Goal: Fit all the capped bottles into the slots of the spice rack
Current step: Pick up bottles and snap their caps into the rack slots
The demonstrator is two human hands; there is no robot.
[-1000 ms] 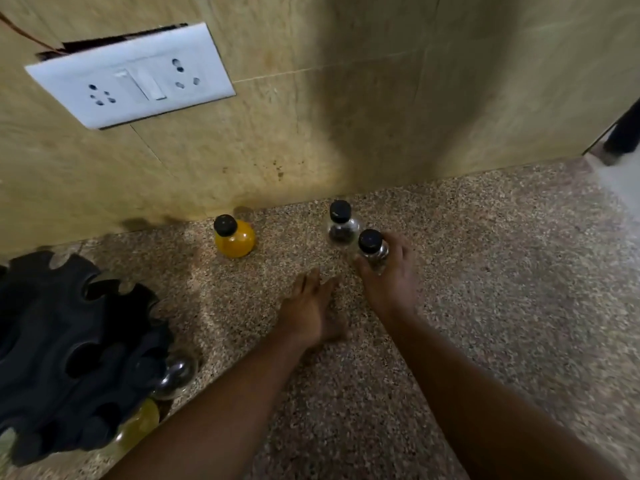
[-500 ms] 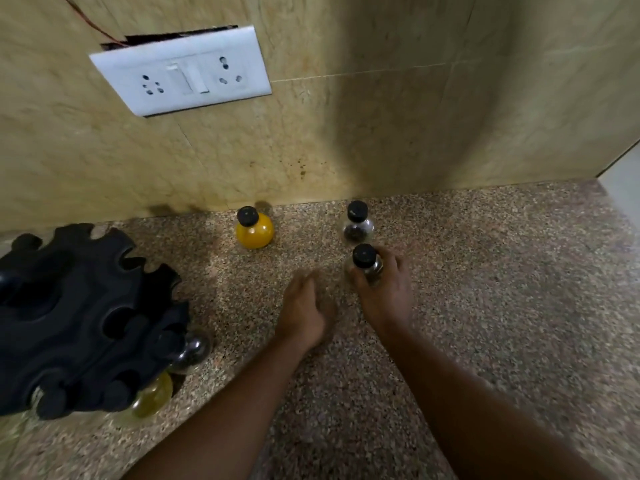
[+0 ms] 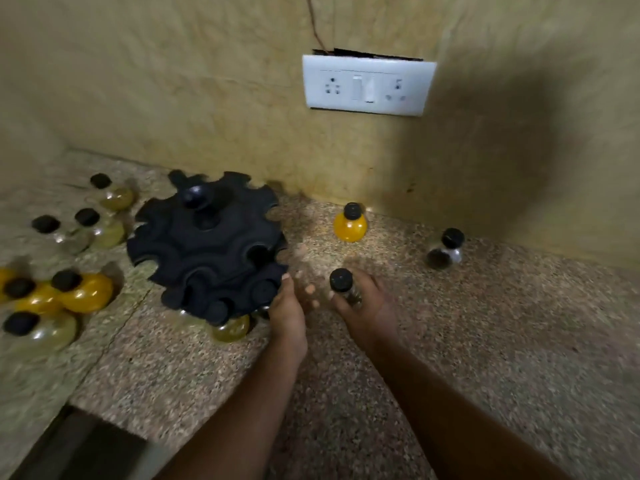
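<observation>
The small bottle (image 3: 344,289) in the person's right hand (image 3: 367,306) is a round, clear thing with a black cap and something dark inside. The fingers are wrapped around its belly, so the cap stands free above them. It looks light, an easy one-hand job. I can't tell whether it is glass or plastic, but it looks hard and smooth, so I'd guess it is slippery and would roll if dropped on its side. The belly seems the right place to hold it, since that leaves the neck and cap clear to slide into a slot.

The left hand (image 3: 287,306) is just beside it, fingers loosely spread and holding nothing, with its fingertips at the near edge of the black rack (image 3: 207,247). The rack stands on the speckled counter (image 3: 485,341) and shows open notches round its rim. A few bottles seem to be seated along its near underside already, one yellowish (image 3: 232,329).

Farther right, an orange bottle (image 3: 350,225) and a dark-filled bottle (image 3: 445,251) stand near the wall, well apart. To the left of the rack there is a cluster of more capped bottles (image 3: 69,289), some orange, some pale, all blurred. A white socket plate (image 3: 367,85) sits on the wall above.
</observation>
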